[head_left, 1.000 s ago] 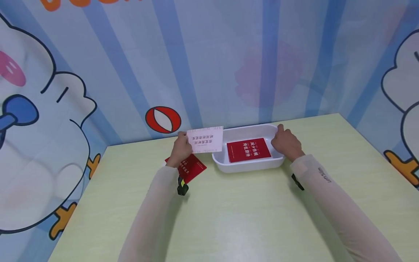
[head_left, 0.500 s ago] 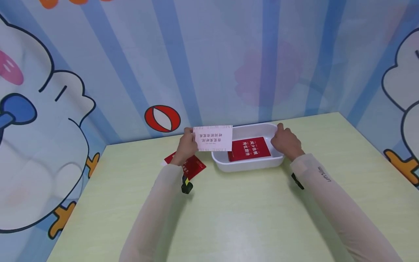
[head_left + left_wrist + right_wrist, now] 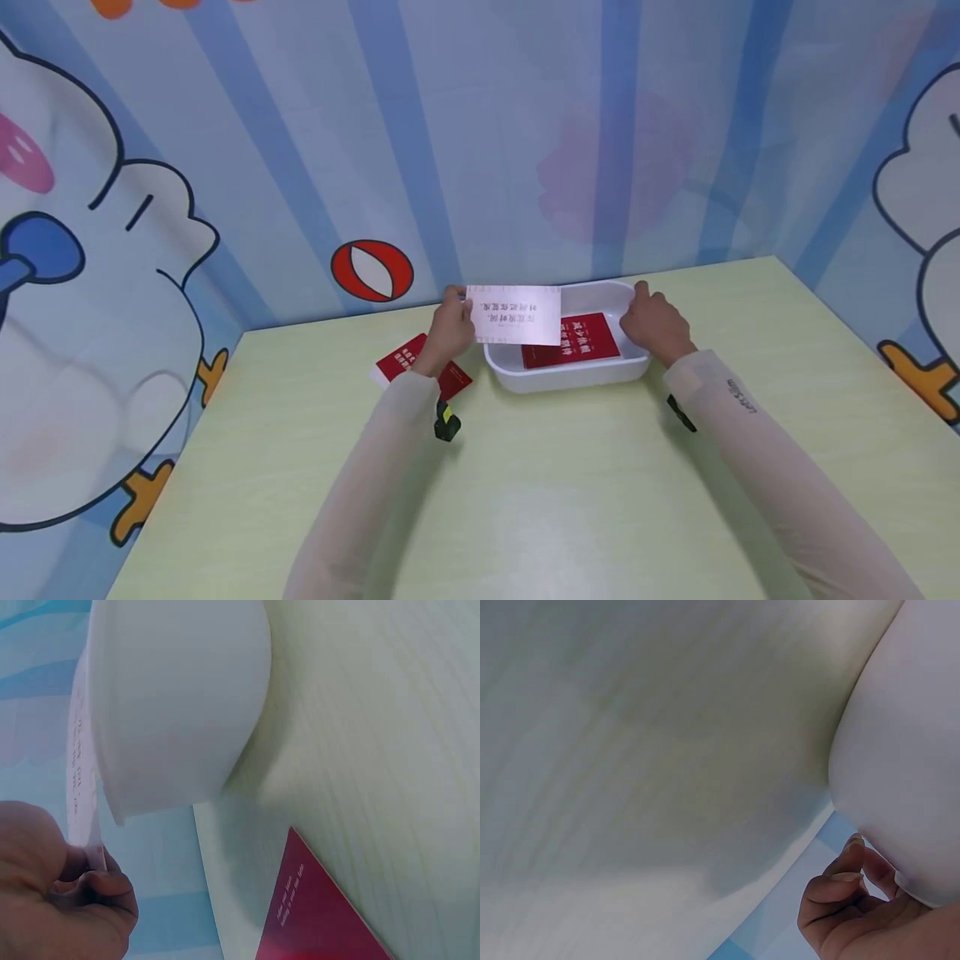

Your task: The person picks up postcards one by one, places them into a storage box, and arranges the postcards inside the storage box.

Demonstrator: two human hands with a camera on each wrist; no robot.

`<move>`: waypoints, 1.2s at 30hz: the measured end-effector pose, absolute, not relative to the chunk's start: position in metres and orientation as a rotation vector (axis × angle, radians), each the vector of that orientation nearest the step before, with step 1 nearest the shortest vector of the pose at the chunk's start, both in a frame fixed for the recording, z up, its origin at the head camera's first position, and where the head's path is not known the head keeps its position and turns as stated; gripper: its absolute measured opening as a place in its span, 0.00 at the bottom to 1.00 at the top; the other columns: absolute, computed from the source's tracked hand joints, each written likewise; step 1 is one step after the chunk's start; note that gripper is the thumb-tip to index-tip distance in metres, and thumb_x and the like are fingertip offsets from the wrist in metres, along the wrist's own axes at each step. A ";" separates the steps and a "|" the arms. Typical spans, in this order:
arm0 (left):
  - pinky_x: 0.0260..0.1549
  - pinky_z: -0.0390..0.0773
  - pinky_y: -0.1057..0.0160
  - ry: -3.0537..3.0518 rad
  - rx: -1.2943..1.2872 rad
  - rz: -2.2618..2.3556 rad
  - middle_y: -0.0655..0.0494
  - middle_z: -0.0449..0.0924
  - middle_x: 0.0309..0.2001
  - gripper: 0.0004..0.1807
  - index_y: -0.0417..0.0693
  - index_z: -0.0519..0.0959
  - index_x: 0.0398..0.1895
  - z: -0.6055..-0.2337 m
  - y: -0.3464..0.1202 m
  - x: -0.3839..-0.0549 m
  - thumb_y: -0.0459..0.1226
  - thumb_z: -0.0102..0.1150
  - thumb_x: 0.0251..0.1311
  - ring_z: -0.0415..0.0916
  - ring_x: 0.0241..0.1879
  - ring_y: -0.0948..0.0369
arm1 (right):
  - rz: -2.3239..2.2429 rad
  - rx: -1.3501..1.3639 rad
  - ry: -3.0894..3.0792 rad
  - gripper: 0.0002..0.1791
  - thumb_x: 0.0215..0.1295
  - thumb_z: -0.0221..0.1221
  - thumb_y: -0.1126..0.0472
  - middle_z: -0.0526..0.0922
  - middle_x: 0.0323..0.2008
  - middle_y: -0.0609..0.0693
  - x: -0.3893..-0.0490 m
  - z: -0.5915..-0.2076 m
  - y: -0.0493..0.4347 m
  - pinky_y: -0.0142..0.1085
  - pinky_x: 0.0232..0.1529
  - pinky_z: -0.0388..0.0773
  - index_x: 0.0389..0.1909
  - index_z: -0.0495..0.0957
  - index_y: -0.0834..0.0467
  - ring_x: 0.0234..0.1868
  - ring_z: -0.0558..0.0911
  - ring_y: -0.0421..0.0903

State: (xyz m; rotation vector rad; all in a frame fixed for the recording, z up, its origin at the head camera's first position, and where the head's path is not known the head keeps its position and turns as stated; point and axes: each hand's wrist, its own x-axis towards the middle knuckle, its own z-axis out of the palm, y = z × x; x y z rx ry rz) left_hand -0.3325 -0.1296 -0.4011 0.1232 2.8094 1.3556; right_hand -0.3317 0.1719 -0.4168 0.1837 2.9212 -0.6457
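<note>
My left hand [image 3: 452,323] pinches a pale pink printed card [image 3: 514,315] by its left edge. That card hovers over the left part of a white plastic tub [image 3: 570,382], hiding some of what lies inside. In the left wrist view, thumb and fingers [image 3: 105,889] squeeze the card's end beside the tub's rim. Inside the tub rests a red card [image 3: 592,337] with white lettering. At the tub's right end, my right hand [image 3: 656,325] grips the rim; its curled fingers [image 3: 840,889] show under the edge in the right wrist view.
Under my left wrist, red cards [image 3: 453,381] lie on the pale green table [image 3: 555,483], with a white edge showing at their left. A blue striped backdrop [image 3: 495,150] with cartoon figures rises right behind the table.
The left hand has moved right, carrying the pink card from the tub's left side to above it. More of the red cards on the table shows. The right hand stays at the rim.
</note>
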 end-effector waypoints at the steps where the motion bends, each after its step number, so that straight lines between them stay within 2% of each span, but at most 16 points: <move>1: 0.36 0.76 0.66 2.807 0.127 1.363 0.38 0.79 0.50 0.22 0.37 0.54 0.71 -0.401 -0.128 -0.333 0.36 0.32 0.79 0.81 0.45 0.50 | -0.643 0.187 2.923 0.36 0.68 0.48 0.59 0.68 0.58 0.72 -0.332 -0.417 0.172 0.60 0.56 0.77 0.71 0.48 0.69 0.56 0.75 0.65; 5: 0.31 0.73 0.68 2.808 0.141 1.379 0.38 0.80 0.48 0.22 0.37 0.55 0.71 -0.398 -0.120 -0.331 0.36 0.32 0.79 0.79 0.40 0.52 | -0.639 0.197 2.925 0.35 0.68 0.48 0.59 0.68 0.57 0.71 -0.333 -0.417 0.172 0.60 0.56 0.78 0.71 0.48 0.69 0.55 0.75 0.65; 15: 0.27 0.71 0.68 2.857 0.173 1.302 0.39 0.80 0.42 0.22 0.38 0.56 0.71 -0.401 -0.100 -0.331 0.37 0.33 0.79 0.73 0.31 0.58 | -0.633 0.180 2.931 0.34 0.69 0.45 0.59 0.69 0.56 0.71 -0.332 -0.416 0.173 0.60 0.56 0.78 0.70 0.49 0.70 0.55 0.75 0.65; 22: 0.30 0.72 0.67 2.866 0.182 1.292 0.41 0.81 0.45 0.22 0.39 0.56 0.71 -0.400 -0.092 -0.330 0.36 0.35 0.78 0.80 0.37 0.55 | -0.625 0.152 2.940 0.32 0.69 0.44 0.59 0.69 0.55 0.72 -0.331 -0.416 0.174 0.60 0.55 0.78 0.69 0.50 0.70 0.53 0.76 0.65; 36: 0.32 0.76 0.66 2.870 0.214 1.255 0.42 0.83 0.48 0.24 0.40 0.54 0.74 -0.400 -0.081 -0.335 0.34 0.36 0.78 0.83 0.41 0.53 | -0.646 0.169 2.919 0.34 0.68 0.47 0.59 0.68 0.57 0.71 -0.333 -0.417 0.175 0.60 0.56 0.78 0.70 0.49 0.69 0.55 0.75 0.65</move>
